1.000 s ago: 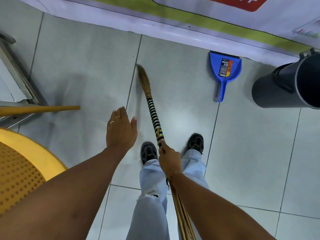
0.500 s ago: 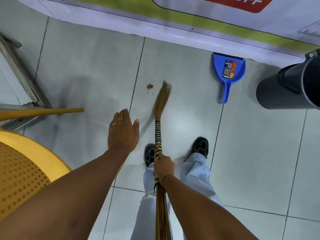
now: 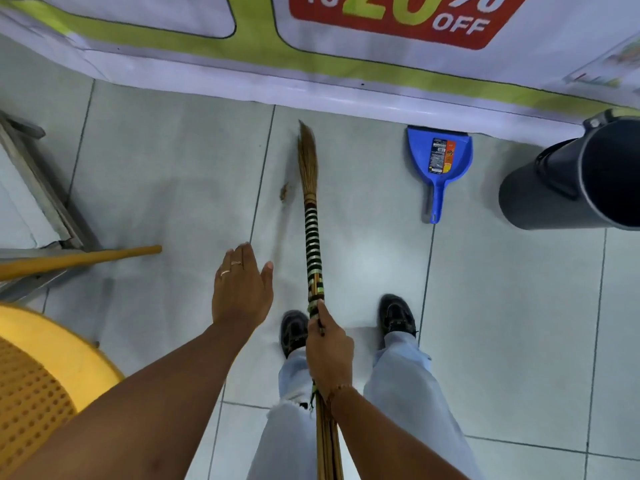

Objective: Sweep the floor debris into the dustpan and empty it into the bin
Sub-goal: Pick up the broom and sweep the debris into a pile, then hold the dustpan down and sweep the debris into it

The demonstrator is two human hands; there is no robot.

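Note:
My right hand (image 3: 328, 344) grips a straw broom (image 3: 311, 216) by its black-and-silver striped handle. The bristle tip reaches toward the banner at the back. A small brown clump of debris (image 3: 284, 192) lies on the tile just left of the bristles. My left hand (image 3: 241, 289) hovers flat over the floor, fingers together, holding nothing. A blue dustpan (image 3: 438, 157) lies on the floor against the banner, handle toward me. A dark grey bin (image 3: 568, 181) stands at the right.
A white, green and red sale banner (image 3: 311, 67) runs along the back. A yellow plastic chair (image 3: 38, 375) is at lower left, a wooden stick (image 3: 79, 259) and metal frame (image 3: 41, 202) at left. My black shoes (image 3: 396, 315) stand on the grey tiles.
The broom has swung forward and straightened, its tip now farther out beside the debris. The debris clump sits closer to me than before. The left hand has barely moved.

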